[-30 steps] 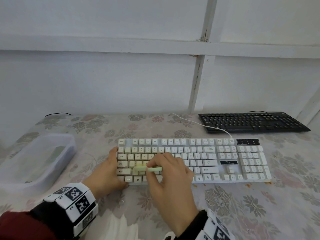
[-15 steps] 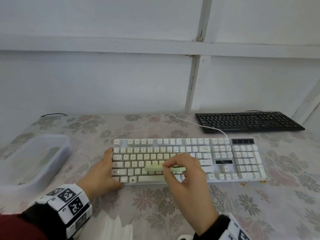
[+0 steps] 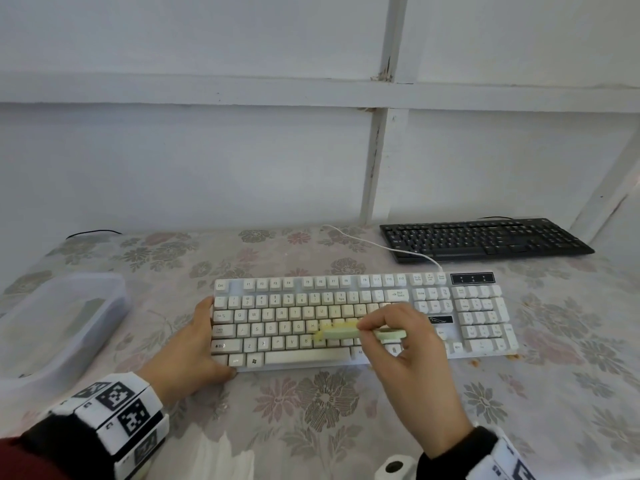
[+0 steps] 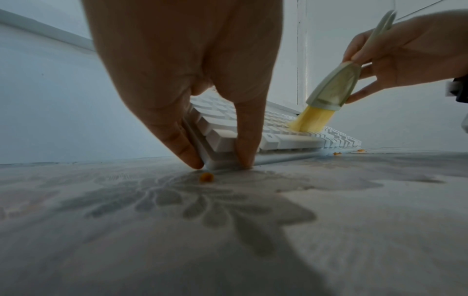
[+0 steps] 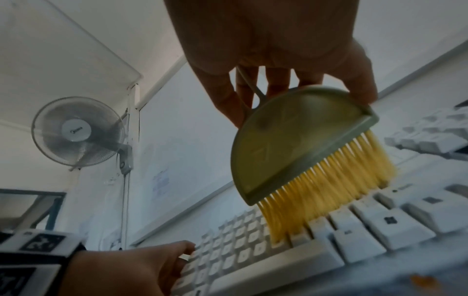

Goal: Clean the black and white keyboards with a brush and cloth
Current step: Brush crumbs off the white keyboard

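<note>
**Three views, one shared keyboard**

My head camera looks forward and down from above the near edge of the surface (image 3: 346, 410), taking in the white keyboard (image 3: 294, 306) and the far wall. My left wrist camera sits almost on the surface (image 4: 228, 240), facing right along the keyboard's left end (image 4: 222, 144) at close range. My right wrist camera looks up from just near the keyboard (image 5: 354, 230), facing left. All three share the keyboard, the brush (image 5: 291, 150) and both hands.

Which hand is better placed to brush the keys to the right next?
The right hand: it already holds the brush, bristles on the white keyboard. The left hand steadies its left end.
</note>
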Tool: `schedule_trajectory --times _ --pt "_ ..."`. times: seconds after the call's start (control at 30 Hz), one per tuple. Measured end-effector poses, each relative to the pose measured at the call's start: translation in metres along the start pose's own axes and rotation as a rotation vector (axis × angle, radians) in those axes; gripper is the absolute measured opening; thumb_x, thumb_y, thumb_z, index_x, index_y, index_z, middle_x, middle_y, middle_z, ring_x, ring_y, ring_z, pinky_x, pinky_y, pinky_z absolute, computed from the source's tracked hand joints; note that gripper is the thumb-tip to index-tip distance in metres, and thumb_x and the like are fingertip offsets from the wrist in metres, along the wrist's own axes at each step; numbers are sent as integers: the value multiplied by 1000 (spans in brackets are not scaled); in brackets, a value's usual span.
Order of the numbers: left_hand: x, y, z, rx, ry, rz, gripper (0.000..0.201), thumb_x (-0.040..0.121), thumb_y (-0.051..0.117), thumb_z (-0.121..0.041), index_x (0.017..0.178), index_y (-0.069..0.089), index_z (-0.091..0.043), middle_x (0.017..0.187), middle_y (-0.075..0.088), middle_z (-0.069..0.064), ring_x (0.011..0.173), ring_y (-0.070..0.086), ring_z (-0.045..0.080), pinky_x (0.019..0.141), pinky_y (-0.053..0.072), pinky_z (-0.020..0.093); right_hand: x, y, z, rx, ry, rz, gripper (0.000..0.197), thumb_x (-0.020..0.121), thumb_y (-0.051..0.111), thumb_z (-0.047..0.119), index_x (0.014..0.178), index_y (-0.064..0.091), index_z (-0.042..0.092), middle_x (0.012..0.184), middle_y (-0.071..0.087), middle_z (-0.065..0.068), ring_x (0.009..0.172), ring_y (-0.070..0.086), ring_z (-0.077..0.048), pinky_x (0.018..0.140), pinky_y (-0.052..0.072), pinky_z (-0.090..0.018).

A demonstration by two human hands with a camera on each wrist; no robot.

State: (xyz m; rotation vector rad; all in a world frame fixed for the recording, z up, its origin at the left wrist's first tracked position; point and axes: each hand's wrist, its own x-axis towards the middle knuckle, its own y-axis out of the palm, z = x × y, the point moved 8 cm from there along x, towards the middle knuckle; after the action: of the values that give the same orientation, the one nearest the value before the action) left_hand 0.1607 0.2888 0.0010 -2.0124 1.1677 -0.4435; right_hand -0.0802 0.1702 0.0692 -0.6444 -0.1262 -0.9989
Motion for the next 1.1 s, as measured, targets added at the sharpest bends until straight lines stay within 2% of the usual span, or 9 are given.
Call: schedule_trajectory --times 0.07,0.17,0.43,0.53,0.7,0.83,0.93,1.0,1.1 --pt "0 0 0 0 -5 3 96 66 79 -16 138 16 -25 106 51 -18 88 58 2 57 48 16 -2 -1 5 -7 -32 0 26 81 64 15 72 58 39 95 59 17 93 53 -6 75 36 -11" --pt "0 1 -1 -8 1 5 95 65 80 -16 136 18 -26 106 49 -21 90 57 -2 65 48 14 -3 0 7 17 -41 31 31 82 67 9 72 60 37 95 59 15 94 53 -7 76 36 -6" --pt "0 0 0 -17 13 -13 93 62 81 -16 133 21 -27 106 50 -21 91 58 -1 74 49 16 -2 -31 -13 -59 2 -56 34 82 66 5 69 58 36 95 59 18 93 54 -5 72 35 -7" --pt "1 0 1 -20 8 -14 92 62 81 -14 129 20 -31 106 51 -20 91 57 -1 71 48 14 -1 -34 -9 78 14 -41 23 82 65 9 76 62 31 92 62 13 94 57 -7 66 40 -10" --pt "-1 1 -2 -17 -3 -8 91 65 80 -12 125 16 -35 105 52 -18 87 58 -1 58 49 15 0 -36 -18 69 37 -6 22 83 66 11 83 61 33 93 62 12 93 57 -8 70 42 -14" --pt "0 1 1 -12 -14 -13 92 64 80 -12 131 19 -29 104 53 -18 88 58 -1 64 48 15 4 -61 -32 32 83 -87 27 82 66 8 83 61 35 92 62 14 92 56 -3 70 39 -4" --pt "0 1 1 -21 -24 -16 93 65 80 -11 132 18 -29 103 53 -19 86 59 -1 59 50 16 3 -61 -27 83 75 -43 23 82 66 8 79 63 31 89 63 11 91 58 -5 77 42 -13" --pt "0 1 0 -22 -17 -17 94 65 80 -12 132 17 -30 104 51 -21 87 57 -3 61 50 16 0 -57 -26 142 99 -5 22 82 67 8 78 64 29 87 63 10 89 58 -6 81 43 -19" --pt "-1 1 -3 -21 -5 -11 94 65 80 -12 128 15 -35 106 49 -21 88 57 -3 59 49 15 3 -67 -34 85 117 -47 26 82 66 6 78 63 31 90 63 13 91 58 -2 79 41 -18"
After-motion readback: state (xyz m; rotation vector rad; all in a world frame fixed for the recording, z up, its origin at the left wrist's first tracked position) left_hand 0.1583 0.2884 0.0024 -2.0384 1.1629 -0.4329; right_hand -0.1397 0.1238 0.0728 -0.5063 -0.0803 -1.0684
